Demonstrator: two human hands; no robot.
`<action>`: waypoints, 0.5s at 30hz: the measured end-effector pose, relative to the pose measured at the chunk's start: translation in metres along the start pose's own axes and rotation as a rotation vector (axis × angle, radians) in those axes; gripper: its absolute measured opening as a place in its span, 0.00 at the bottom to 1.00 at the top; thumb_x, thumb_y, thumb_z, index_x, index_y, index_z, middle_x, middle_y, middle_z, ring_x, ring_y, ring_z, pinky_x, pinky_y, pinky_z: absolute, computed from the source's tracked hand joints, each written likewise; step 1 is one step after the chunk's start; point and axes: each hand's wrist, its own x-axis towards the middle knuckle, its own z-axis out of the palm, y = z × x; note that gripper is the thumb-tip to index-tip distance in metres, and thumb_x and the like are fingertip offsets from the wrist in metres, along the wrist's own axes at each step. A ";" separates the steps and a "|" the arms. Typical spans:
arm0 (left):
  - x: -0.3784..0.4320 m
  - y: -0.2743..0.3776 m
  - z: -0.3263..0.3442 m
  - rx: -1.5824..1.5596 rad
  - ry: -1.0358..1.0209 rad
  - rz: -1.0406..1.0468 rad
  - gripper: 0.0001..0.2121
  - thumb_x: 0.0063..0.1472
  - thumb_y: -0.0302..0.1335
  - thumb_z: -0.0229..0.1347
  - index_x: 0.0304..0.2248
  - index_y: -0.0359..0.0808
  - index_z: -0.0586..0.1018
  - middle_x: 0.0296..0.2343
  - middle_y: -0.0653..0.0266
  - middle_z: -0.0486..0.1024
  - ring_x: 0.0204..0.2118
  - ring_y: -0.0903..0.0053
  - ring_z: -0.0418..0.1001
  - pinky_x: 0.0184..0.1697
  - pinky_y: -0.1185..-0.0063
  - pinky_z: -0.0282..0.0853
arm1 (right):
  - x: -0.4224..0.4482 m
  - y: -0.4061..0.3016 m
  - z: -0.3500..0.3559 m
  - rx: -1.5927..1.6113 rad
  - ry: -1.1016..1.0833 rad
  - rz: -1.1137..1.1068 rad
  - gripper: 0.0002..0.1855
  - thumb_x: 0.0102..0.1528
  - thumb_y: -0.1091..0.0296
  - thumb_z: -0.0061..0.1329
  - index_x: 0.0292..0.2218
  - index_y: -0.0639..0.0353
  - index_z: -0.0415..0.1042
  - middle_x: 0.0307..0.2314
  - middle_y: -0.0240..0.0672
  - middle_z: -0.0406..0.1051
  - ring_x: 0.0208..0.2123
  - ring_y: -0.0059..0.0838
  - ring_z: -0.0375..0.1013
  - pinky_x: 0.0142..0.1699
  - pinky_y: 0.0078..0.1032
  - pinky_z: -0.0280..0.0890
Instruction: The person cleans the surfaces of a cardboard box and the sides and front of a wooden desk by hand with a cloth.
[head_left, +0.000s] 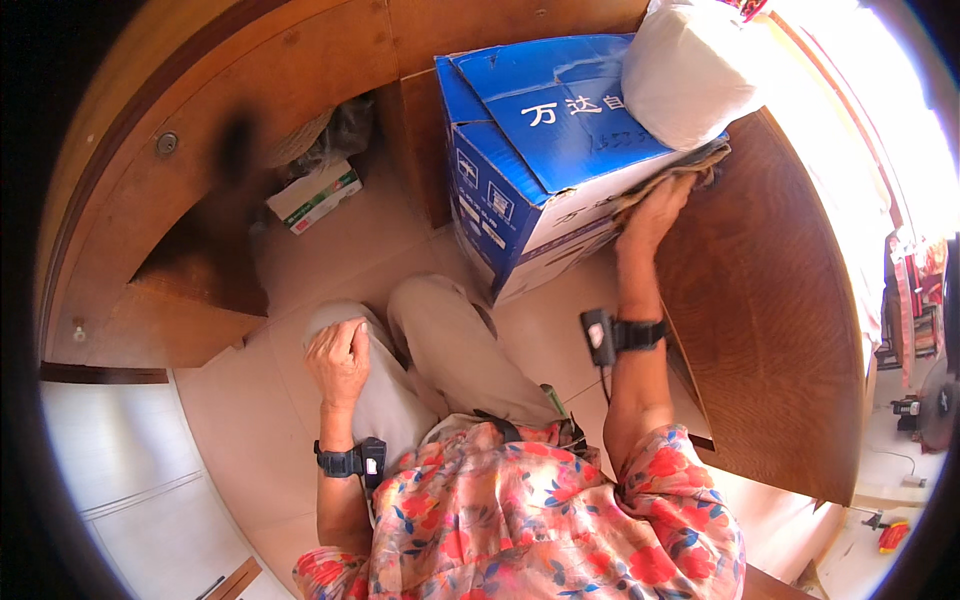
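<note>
My right hand (664, 206) presses a dark, patterned cloth (637, 196) against the side of a large blue and white cardboard box (525, 157), just below its top edge. The fingertips are partly hidden in the cloth's folds. On the box's right end rests a full white bag (686, 79), touching the blue lid flaps. My left hand (337, 358) lies on my left knee with its fingers curled; nothing shows in it. Both forearms wear black straps with small devices.
Wooden desk panels (307, 45) curve behind the box and to the left. In the recess below stand a white and green carton (315, 196) and a grey plastic bag (345, 131). A wooden panel (765, 315) stands on the right. A fan (937, 405) is at the far right.
</note>
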 end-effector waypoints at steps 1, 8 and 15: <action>0.002 0.003 0.002 -0.009 0.010 0.007 0.01 0.53 0.25 0.55 0.26 0.39 0.76 0.21 0.65 0.74 0.25 0.68 0.72 0.30 0.73 0.66 | 0.006 0.017 -0.006 0.208 -0.024 0.251 0.29 0.61 0.59 0.30 0.58 0.67 0.45 0.53 0.56 0.53 0.54 0.47 0.55 0.57 0.36 0.50; 0.007 0.007 0.005 -0.004 -0.003 0.005 0.01 0.52 0.25 0.56 0.26 0.40 0.76 0.21 0.65 0.74 0.24 0.68 0.72 0.30 0.73 0.66 | -0.054 0.052 -0.003 0.170 -0.068 0.367 0.32 0.62 0.55 0.29 0.61 0.62 0.40 0.57 0.49 0.47 0.57 0.40 0.51 0.60 0.33 0.46; 0.007 0.009 0.003 0.021 -0.020 -0.007 0.01 0.52 0.25 0.56 0.25 0.39 0.77 0.21 0.65 0.75 0.24 0.68 0.72 0.30 0.73 0.67 | -0.100 -0.072 0.007 0.024 -0.271 -0.117 0.32 0.55 0.66 0.37 0.56 0.74 0.45 0.52 0.61 0.46 0.55 0.57 0.46 0.61 0.43 0.39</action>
